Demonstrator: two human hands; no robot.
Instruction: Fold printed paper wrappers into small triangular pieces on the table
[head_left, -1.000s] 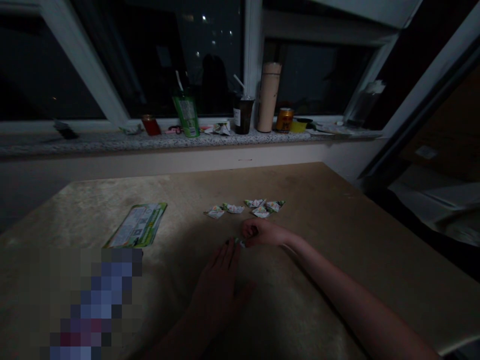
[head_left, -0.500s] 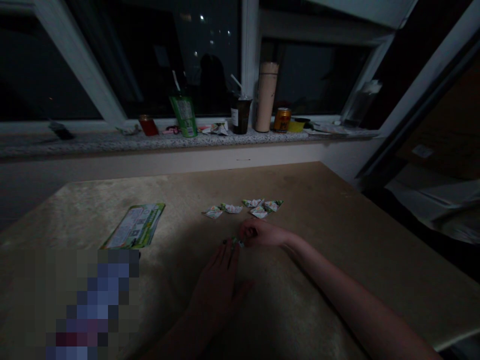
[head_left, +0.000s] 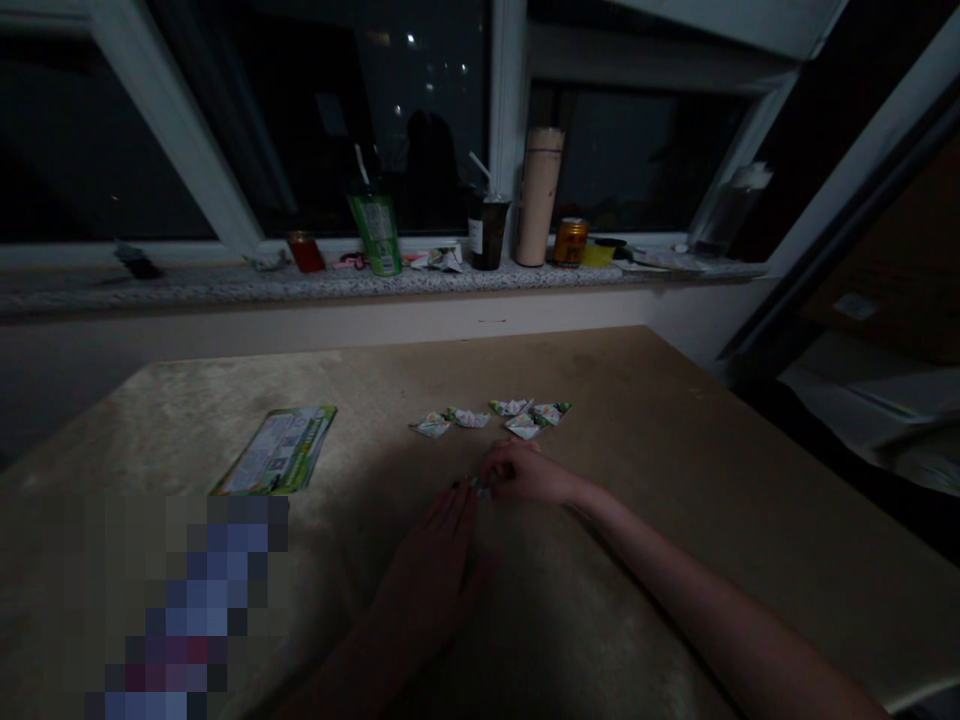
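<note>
Our right hand has its grip pinched on the folded paper on the tabletop. Our left hand lies flat, fingers apart, with the fingertips touching the paper.

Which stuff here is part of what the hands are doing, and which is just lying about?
In the job: paper piece, pinched by the right hand, left hand touching it; row of folded paper shapes behind; leaflet of like print, probably.
Lying about, on the windowsill: green carton, dark cup, tall flask, orange can, red can.
</note>
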